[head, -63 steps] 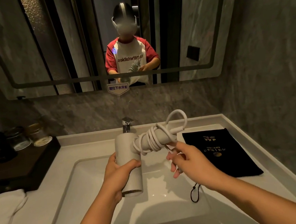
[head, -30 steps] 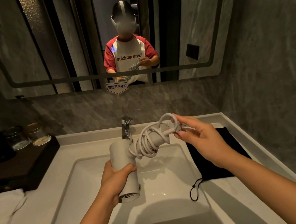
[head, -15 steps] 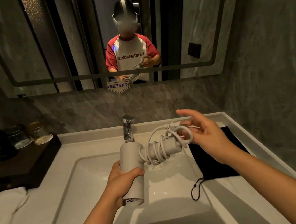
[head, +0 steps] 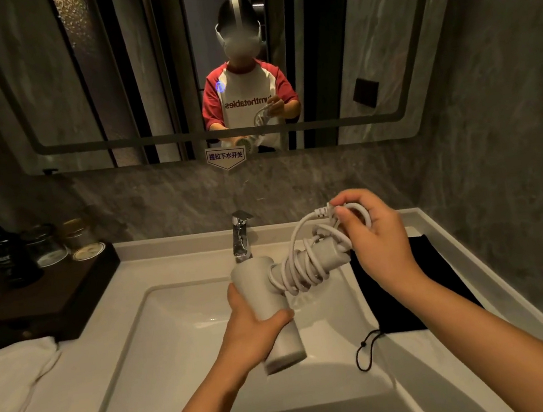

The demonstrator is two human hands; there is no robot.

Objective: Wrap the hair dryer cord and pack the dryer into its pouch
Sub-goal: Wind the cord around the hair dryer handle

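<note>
The dryer (head: pixel 270 313) is hanging over the sink (head: pixel 177 339), left hand (head: pixel 250 329) gripping its barrel. Right hand (head: pixel 377 243) fingers (head: pixel 349 200) are pinching the cord (head: pixel 300 264). The pouch (head: pixel 446 286) is lying on the bench (head: pixel 79 386). The mirror (head: pixel 73 76) is showing reversed "burnthetables".
</note>
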